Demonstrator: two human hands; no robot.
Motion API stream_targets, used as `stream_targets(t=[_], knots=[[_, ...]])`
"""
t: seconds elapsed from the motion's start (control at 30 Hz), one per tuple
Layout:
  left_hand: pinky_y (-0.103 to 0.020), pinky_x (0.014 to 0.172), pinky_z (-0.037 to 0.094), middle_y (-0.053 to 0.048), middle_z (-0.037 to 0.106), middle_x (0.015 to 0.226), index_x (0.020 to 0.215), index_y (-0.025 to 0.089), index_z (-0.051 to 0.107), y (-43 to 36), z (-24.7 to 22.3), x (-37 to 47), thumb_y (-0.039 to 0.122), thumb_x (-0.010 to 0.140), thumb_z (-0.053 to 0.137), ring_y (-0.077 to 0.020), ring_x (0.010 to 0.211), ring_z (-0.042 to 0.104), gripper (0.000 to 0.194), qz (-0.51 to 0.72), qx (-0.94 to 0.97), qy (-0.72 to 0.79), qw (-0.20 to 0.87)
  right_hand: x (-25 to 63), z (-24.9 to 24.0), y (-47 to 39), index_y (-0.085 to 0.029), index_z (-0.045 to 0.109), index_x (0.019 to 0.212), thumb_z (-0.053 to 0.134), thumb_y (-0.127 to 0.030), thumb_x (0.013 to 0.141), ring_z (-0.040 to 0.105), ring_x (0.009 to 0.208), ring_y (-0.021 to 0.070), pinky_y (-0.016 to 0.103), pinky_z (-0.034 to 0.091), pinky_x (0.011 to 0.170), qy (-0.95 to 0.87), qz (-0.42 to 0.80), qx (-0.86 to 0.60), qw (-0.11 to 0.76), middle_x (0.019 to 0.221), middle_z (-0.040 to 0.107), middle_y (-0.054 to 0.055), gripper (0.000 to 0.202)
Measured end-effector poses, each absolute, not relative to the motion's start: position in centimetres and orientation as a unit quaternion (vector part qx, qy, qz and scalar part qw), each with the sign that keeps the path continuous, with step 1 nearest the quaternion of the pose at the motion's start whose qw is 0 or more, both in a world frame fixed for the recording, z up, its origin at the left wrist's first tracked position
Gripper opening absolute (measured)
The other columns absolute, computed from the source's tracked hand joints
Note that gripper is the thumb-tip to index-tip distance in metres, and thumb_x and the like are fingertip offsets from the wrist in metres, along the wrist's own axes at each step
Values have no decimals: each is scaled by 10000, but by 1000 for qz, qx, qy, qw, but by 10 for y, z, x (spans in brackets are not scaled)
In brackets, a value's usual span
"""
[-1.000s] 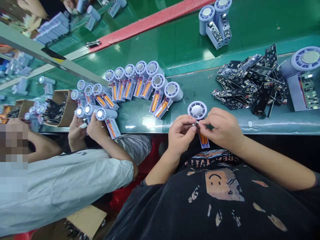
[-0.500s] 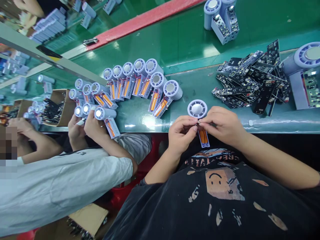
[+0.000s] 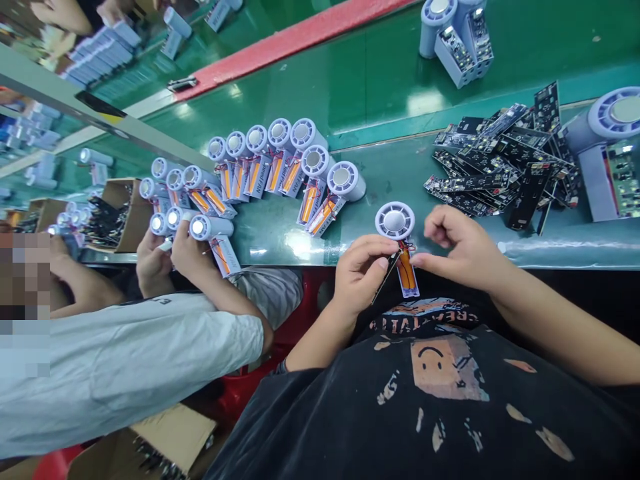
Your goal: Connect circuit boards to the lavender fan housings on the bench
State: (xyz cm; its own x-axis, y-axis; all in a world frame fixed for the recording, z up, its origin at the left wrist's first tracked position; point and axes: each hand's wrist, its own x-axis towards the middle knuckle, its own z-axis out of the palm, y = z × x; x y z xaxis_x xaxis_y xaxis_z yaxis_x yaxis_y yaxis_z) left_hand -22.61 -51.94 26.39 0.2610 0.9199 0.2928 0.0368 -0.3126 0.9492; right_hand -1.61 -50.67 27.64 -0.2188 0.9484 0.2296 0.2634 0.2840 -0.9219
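Observation:
Between my hands a lavender fan unit (image 3: 395,221) lies at the table's front edge, its round head on the table and its handle pointing toward me. An orange battery (image 3: 407,270) and thin red wires show in the open handle. My left hand (image 3: 364,270) pinches a narrow black circuit board (image 3: 386,279) beside the handle's left side. My right hand (image 3: 457,250) is just right of the handle, thumb apart from the curled fingers, with nothing seen in it.
A pile of black circuit boards (image 3: 505,160) lies right of centre. Fan units (image 3: 345,180) stand in rows to the left, others at the right edge and upper right (image 3: 439,27). A co-worker's hands (image 3: 193,257) work at the left, near a cardboard box (image 3: 131,213).
My right hand has come away from my left fingers, and its thumb and fingers have parted. The black board in my left hand now shows beside the handle.

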Motion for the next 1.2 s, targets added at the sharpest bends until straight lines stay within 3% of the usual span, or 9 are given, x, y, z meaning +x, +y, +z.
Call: stream_targets(t=[0.1,0.2,0.33,0.53,0.67,0.8,0.9,1.0,1.2], knots=[[-397,1015,584,-62,640,1240,1284,303,613,-535,254,-220,499,984,572,-206,1167,664,362,507,607,357,497,-17,288,-524,-211,538,683,670,-564,890,415,534,103,257,290,510,-724,454,-403,327,585,476,-44,429],[-460,1171,480,-90,497,1484,1498,352,361,-552,242,-211,720,968,387,-251,1412,513,646,482,648,328,490,-26,290,-536,-207,557,670,708,-493,866,462,521,115,266,274,499,-745,457,-434,220,585,559,-23,379],[-474,1221,420,-72,315,1651,1575,388,174,-558,232,-204,789,946,138,-252,1541,352,747,480,683,326,443,-33,280,-536,-214,482,609,669,-332,845,468,522,117,267,309,504,-702,480,-471,235,570,550,-25,324],[-488,1131,474,-98,519,1458,1468,356,403,-542,230,-210,564,1031,379,-259,1379,511,485,523,680,323,398,-27,275,-539,-215,562,810,630,-447,822,617,662,178,310,495,600,-456,712,-418,333,708,652,21,242],[-478,1099,454,-105,534,1310,1426,289,476,-528,235,-216,340,993,527,-259,1249,532,439,433,782,365,260,-24,277,-548,-217,576,918,608,-501,846,490,445,148,292,409,463,-294,801,-373,364,563,580,-23,294],[-486,1101,418,-122,430,1363,1376,275,569,-518,242,-214,345,909,658,-300,1272,457,481,343,829,390,207,-24,279,-551,-201,604,829,701,-558,844,483,523,125,280,417,544,-402,764,-371,342,575,562,-33,370],[-448,1024,444,-94,459,1313,1115,284,722,-512,246,-210,313,870,729,-281,1194,467,248,358,818,416,172,-22,278,-547,-196,635,813,695,-572,871,545,609,136,288,442,608,-502,735,-353,287,637,616,-17,386],[-394,903,470,-67,563,1154,857,241,712,-507,251,-210,275,867,735,-236,1047,527,42,394,813,411,123,-18,274,-540,-190,671,903,669,-569,908,570,615,135,289,455,616,-515,754,-313,259,647,630,-23,380],[-294,687,452,-6,677,821,989,217,659,-511,266,-223,141,920,625,-157,744,593,108,396,848,346,72,-8,259,-531,-172,680,886,745,-594,840,442,457,77,227,328,445,-376,848,-283,242,584,576,-48,429]])
